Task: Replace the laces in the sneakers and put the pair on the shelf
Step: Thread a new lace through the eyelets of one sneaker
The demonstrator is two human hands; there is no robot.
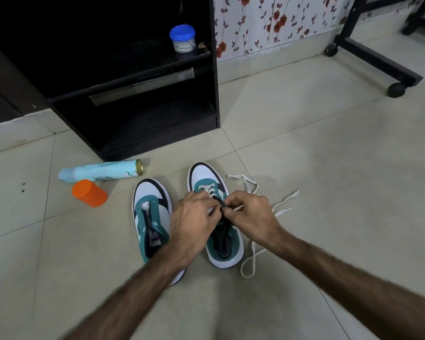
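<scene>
Two teal, white and black sneakers stand side by side on the tiled floor. The left sneaker (150, 214) has bare eyelets and an open tongue. The right sneaker (212, 192) carries a white lace (207, 188) through its front eyelets. My left hand (194, 222) and my right hand (249, 214) meet over its middle. Both pinch a dark lace (218, 200) at the eyelets. The loose ends of the white lace (252, 249) trail on the floor to the right of the shoe.
A black shelf unit (212, 77) stands behind the shoes, with a blue-lidded jar (182, 38) on its upper board. A light-blue spray can (101, 171) and an orange-lidded jar (89, 193) lie left of the shoes. A wheeled black frame (378, 57) stands at the back right.
</scene>
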